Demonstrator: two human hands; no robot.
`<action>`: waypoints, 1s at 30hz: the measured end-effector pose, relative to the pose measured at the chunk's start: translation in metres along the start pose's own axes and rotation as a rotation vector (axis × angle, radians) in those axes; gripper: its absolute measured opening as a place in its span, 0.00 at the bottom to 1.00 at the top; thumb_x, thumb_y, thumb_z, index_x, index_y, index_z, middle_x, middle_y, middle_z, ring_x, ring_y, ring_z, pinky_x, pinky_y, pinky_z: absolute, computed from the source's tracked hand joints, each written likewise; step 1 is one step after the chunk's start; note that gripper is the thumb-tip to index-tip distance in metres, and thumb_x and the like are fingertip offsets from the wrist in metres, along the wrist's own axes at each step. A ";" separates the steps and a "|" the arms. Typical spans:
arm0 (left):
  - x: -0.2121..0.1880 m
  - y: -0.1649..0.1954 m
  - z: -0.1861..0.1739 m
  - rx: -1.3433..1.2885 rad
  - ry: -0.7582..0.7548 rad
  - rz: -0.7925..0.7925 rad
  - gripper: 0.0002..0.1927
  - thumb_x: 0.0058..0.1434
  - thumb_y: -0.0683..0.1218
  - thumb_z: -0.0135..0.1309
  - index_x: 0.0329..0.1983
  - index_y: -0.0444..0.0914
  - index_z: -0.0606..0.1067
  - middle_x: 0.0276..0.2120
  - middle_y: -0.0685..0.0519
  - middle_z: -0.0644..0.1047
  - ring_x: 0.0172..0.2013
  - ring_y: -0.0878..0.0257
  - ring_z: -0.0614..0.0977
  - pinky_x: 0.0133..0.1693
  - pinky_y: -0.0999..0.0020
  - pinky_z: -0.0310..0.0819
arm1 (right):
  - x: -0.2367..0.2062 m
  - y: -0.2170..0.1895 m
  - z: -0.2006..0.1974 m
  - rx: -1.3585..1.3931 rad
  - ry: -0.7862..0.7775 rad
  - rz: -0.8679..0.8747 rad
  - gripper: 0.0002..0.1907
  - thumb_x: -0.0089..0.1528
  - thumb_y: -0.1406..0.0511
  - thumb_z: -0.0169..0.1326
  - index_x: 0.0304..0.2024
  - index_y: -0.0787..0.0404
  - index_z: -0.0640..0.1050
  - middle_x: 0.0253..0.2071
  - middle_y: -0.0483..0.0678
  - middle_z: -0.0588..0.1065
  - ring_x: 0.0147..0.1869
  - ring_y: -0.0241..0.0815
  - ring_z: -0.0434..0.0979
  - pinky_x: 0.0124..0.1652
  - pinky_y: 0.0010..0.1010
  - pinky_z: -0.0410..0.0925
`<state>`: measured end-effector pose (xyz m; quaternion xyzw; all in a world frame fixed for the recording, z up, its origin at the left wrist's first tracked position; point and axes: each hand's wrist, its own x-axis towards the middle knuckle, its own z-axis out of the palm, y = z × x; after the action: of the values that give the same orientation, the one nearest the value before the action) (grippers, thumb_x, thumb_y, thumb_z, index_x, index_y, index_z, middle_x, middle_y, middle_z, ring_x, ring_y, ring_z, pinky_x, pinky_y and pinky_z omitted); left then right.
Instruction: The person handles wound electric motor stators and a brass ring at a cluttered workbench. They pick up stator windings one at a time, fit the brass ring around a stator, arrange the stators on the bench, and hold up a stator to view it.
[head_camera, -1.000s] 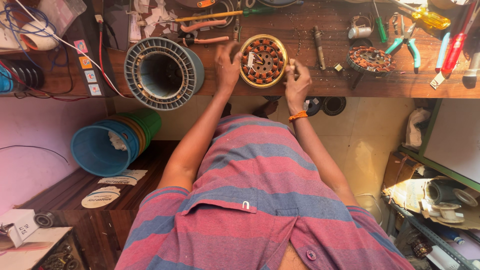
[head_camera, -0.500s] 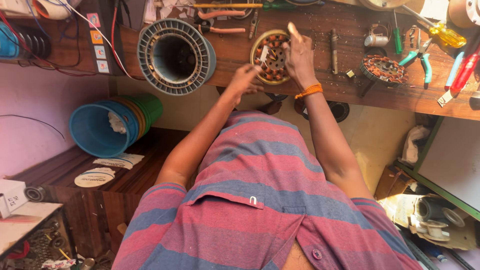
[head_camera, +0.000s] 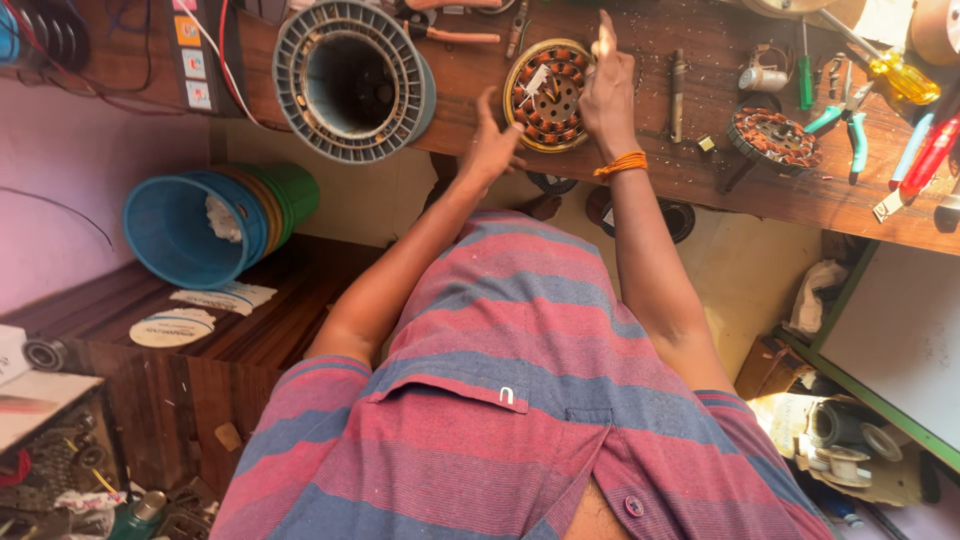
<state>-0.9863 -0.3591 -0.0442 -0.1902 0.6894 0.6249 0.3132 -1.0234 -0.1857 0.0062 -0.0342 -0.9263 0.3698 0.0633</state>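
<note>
Wooden workbench bears tools; hands meet copper-wound stator.

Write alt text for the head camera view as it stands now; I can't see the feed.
A person in a striped shirt works at a wooden bench, left hand at the near edge of a round copper-wound stator, right hand raised at its right side. A large grey ribbed ring lies left; pliers and screwdrivers lie right.

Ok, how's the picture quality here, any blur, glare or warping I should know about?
Head view: mostly sharp, with even daylight. The right hand looks slightly smeared at its raised fingertip, the left hand less so. Glare whitens the top right corner. The wide lens bends the wooden bench edge and stretches the striped shirt.
</note>
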 end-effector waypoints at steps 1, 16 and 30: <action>0.002 -0.001 -0.001 -0.066 0.028 0.023 0.38 0.66 0.45 0.49 0.74 0.51 0.44 0.40 0.50 0.81 0.24 0.58 0.86 0.24 0.67 0.79 | 0.001 -0.001 -0.001 -0.029 0.010 0.004 0.35 0.67 0.73 0.46 0.77 0.55 0.57 0.50 0.61 0.74 0.53 0.58 0.75 0.55 0.47 0.69; 0.008 0.034 -0.027 1.164 -0.161 0.532 0.65 0.38 0.52 0.78 0.74 0.62 0.48 0.73 0.35 0.50 0.47 0.37 0.81 0.43 0.46 0.79 | -0.077 0.036 -0.033 -0.086 -0.228 -0.049 0.64 0.43 0.62 0.76 0.77 0.46 0.55 0.75 0.54 0.58 0.67 0.59 0.69 0.59 0.48 0.71; 0.008 0.010 -0.017 0.642 -0.094 0.928 0.63 0.41 0.52 0.78 0.76 0.58 0.51 0.77 0.44 0.51 0.57 0.41 0.80 0.52 0.50 0.80 | -0.054 0.041 -0.036 -0.103 -0.270 -0.146 0.61 0.37 0.53 0.80 0.71 0.45 0.66 0.78 0.53 0.54 0.75 0.61 0.63 0.59 0.55 0.65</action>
<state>-1.0019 -0.3730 -0.0416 0.2656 0.8416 0.4637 0.0782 -0.9646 -0.1372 -0.0016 0.0801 -0.9442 0.3175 -0.0368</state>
